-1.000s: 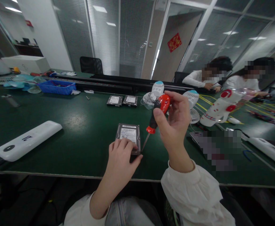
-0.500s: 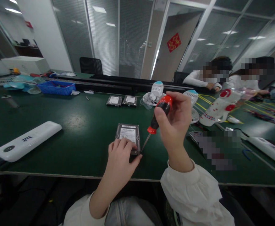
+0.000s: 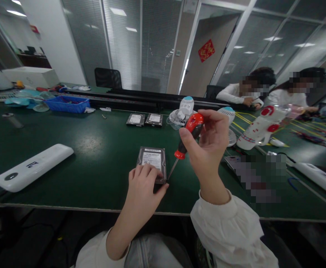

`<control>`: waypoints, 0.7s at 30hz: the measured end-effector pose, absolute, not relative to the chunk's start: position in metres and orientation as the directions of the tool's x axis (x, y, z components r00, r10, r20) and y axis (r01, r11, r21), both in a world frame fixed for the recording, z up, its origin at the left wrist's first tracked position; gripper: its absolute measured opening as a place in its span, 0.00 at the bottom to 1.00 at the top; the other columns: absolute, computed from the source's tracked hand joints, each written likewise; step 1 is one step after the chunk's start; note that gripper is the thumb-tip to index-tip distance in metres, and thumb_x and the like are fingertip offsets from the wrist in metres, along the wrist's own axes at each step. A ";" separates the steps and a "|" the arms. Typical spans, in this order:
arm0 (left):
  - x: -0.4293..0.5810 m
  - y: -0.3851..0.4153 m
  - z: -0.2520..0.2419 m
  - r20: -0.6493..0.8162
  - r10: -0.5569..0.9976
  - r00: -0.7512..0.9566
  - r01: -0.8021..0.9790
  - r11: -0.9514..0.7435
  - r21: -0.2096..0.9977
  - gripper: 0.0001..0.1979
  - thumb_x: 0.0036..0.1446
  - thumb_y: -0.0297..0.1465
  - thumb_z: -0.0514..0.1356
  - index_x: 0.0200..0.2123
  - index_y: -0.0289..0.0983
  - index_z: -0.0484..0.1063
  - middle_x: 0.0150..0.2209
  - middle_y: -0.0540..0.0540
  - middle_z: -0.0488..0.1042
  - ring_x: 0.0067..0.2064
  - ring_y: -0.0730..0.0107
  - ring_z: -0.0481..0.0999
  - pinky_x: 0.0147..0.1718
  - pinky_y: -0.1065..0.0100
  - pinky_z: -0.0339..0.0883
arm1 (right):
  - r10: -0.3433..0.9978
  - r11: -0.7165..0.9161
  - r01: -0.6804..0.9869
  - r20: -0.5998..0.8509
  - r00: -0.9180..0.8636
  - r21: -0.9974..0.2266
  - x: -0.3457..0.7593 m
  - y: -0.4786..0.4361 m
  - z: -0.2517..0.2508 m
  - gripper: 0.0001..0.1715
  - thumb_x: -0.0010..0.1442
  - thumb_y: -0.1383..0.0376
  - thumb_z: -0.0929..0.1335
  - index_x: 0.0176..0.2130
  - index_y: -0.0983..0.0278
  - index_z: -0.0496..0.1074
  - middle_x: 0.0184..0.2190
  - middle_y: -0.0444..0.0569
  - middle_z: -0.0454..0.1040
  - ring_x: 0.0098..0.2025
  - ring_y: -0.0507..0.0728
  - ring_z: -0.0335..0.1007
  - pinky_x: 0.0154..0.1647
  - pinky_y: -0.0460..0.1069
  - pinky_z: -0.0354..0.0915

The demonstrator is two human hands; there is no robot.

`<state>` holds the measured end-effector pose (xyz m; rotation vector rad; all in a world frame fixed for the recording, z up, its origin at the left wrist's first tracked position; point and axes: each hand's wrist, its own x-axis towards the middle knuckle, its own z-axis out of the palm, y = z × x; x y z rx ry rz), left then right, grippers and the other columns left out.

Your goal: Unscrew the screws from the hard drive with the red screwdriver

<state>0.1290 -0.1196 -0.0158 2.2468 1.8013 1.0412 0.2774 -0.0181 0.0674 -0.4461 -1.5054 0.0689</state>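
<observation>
On the green worktop [image 3: 101, 171], an apparently intact hard drive [image 3: 152, 158] lies beneath a half-open left hand [image 3: 142, 184], while the right hand [image 3: 207, 145] grips a screwdriver [image 3: 181, 148] at its near-right corner, loosening progress unclear.

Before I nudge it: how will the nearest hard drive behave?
The nearest hard drive is likely stiff, given its boxy, metal-looking build. That build also suggests some heft for its size. Its low, broad shape on the glossy table would probably make it slide rather than roll or tip.
</observation>
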 end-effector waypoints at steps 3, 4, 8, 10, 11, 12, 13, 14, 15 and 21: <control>0.129 -0.119 -0.016 0.457 0.886 0.078 0.833 -0.309 0.458 0.07 0.59 0.29 0.67 0.39 0.41 0.72 0.44 0.45 0.77 0.49 0.52 0.73 0.47 0.52 0.63 | 0.322 0.917 0.220 0.943 0.087 -0.333 0.277 -0.019 0.068 0.22 0.59 0.59 0.75 0.52 0.54 0.71 0.46 0.48 0.72 0.44 0.57 0.73 0.46 0.57 0.76; 0.129 -0.119 -0.016 0.458 0.885 0.078 0.833 -0.311 0.458 0.07 0.59 0.29 0.67 0.39 0.41 0.72 0.44 0.45 0.77 0.49 0.52 0.73 0.47 0.52 0.63 | 0.336 0.917 0.198 0.938 0.082 -0.346 0.278 -0.020 0.068 0.21 0.61 0.59 0.74 0.53 0.54 0.71 0.47 0.49 0.73 0.45 0.58 0.74 0.48 0.58 0.76; 0.129 -0.120 -0.016 0.448 0.890 0.080 0.831 -0.308 0.463 0.06 0.59 0.30 0.67 0.39 0.41 0.72 0.44 0.45 0.77 0.49 0.52 0.73 0.48 0.51 0.63 | 0.385 0.917 0.099 0.922 0.035 -0.387 0.279 -0.022 0.068 0.17 0.67 0.59 0.68 0.55 0.56 0.71 0.50 0.51 0.75 0.51 0.60 0.76 0.54 0.61 0.74; 0.129 -0.120 -0.016 0.447 0.891 0.080 0.833 -0.306 0.462 0.07 0.59 0.30 0.67 0.39 0.41 0.72 0.44 0.45 0.77 0.49 0.52 0.73 0.48 0.51 0.63 | 0.375 0.919 0.119 0.926 0.039 -0.377 0.279 -0.022 0.068 0.17 0.66 0.60 0.69 0.54 0.56 0.72 0.49 0.50 0.75 0.50 0.59 0.76 0.53 0.61 0.73; 0.129 -0.120 -0.016 0.451 0.889 0.080 0.835 -0.306 0.457 0.07 0.59 0.30 0.67 0.39 0.41 0.72 0.44 0.45 0.77 0.49 0.52 0.73 0.48 0.51 0.63 | 0.362 0.920 0.145 0.931 0.047 -0.365 0.279 -0.022 0.068 0.18 0.65 0.60 0.70 0.54 0.56 0.72 0.49 0.49 0.75 0.49 0.58 0.75 0.52 0.60 0.74; 0.129 -0.120 -0.016 0.455 0.887 0.081 0.838 -0.307 0.451 0.07 0.59 0.30 0.67 0.39 0.41 0.72 0.44 0.45 0.77 0.49 0.52 0.73 0.48 0.51 0.63 | 0.348 0.919 0.174 0.936 0.057 -0.352 0.278 -0.022 0.068 0.19 0.63 0.60 0.72 0.53 0.55 0.72 0.48 0.49 0.74 0.47 0.58 0.74 0.50 0.59 0.74; 0.129 -0.119 -0.017 0.458 0.885 0.082 0.840 -0.308 0.446 0.07 0.59 0.30 0.67 0.39 0.41 0.72 0.44 0.45 0.77 0.49 0.52 0.73 0.48 0.52 0.63 | 0.335 0.918 0.201 0.940 0.067 -0.341 0.278 -0.021 0.069 0.21 0.60 0.60 0.74 0.53 0.55 0.73 0.47 0.48 0.73 0.46 0.57 0.73 0.48 0.57 0.74; 0.129 -0.119 -0.017 0.458 0.885 0.082 0.841 -0.308 0.445 0.07 0.59 0.30 0.67 0.39 0.41 0.72 0.44 0.45 0.77 0.49 0.52 0.73 0.48 0.52 0.63 | 0.322 0.918 0.220 0.944 0.076 -0.331 0.278 -0.020 0.069 0.23 0.58 0.61 0.76 0.53 0.54 0.73 0.47 0.47 0.72 0.45 0.56 0.73 0.46 0.56 0.74; 0.129 -0.119 -0.017 0.457 0.886 0.081 0.841 -0.307 0.445 0.07 0.59 0.30 0.67 0.39 0.41 0.72 0.44 0.45 0.77 0.49 0.52 0.73 0.47 0.52 0.63 | 0.314 0.918 0.229 0.946 0.081 -0.325 0.278 -0.020 0.069 0.24 0.57 0.61 0.76 0.52 0.54 0.73 0.46 0.47 0.72 0.44 0.56 0.72 0.45 0.55 0.74; 0.129 -0.119 -0.017 0.457 0.886 0.082 0.835 -0.312 0.454 0.07 0.59 0.30 0.67 0.39 0.41 0.72 0.43 0.45 0.77 0.49 0.52 0.73 0.47 0.52 0.63 | 0.367 0.911 0.189 0.930 0.031 -0.366 0.281 -0.021 0.066 0.20 0.67 0.59 0.67 0.58 0.55 0.71 0.52 0.50 0.75 0.51 0.59 0.75 0.51 0.60 0.74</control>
